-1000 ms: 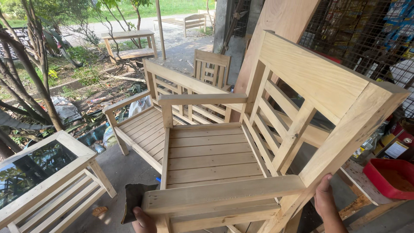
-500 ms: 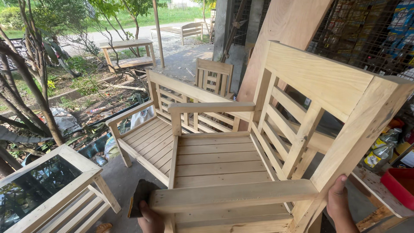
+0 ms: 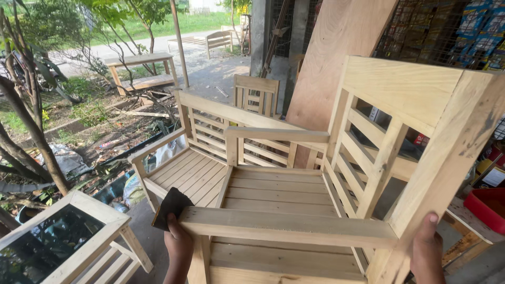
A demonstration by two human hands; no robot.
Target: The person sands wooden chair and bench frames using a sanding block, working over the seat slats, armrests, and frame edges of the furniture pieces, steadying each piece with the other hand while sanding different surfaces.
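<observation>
Left hand (image 3: 178,243) pinches dark sandpaper (image 3: 171,206) against the pale slatted chair's (image 3: 294,194) near armrest; right hand (image 3: 427,250) grips its rear post.

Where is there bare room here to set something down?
The slatted seat of the near chair, between its armrests and backrest, lies bare. So does the seat of the bench behind. The glass-topped table is bare too. The left hand holds sandpaper at the armrest front; the right hand grips the rear post.
</observation>
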